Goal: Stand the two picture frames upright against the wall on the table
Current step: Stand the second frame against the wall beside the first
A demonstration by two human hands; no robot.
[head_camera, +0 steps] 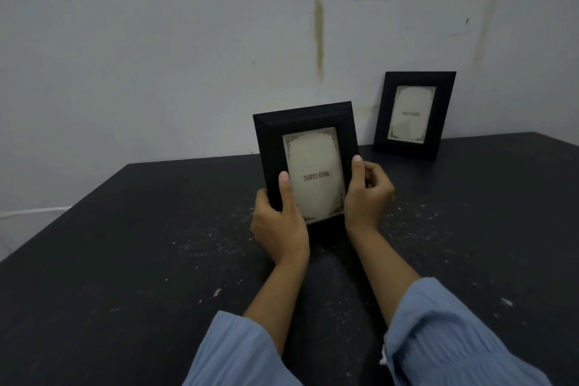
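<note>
I hold a black picture frame with a cream printed insert above the middle of the dark table. It is upright, tilted a little to the left, well short of the wall. My left hand grips its lower left edge, thumb on the front. My right hand grips its right edge, thumb on the front too. A second black picture frame stands upright at the back right of the table, leaning against the wall.
The tabletop is dusty with pale specks around my hands. Its back edge meets the stained grey wall, and its left edge runs diagonally toward me. A white cable runs along the wall at the left.
</note>
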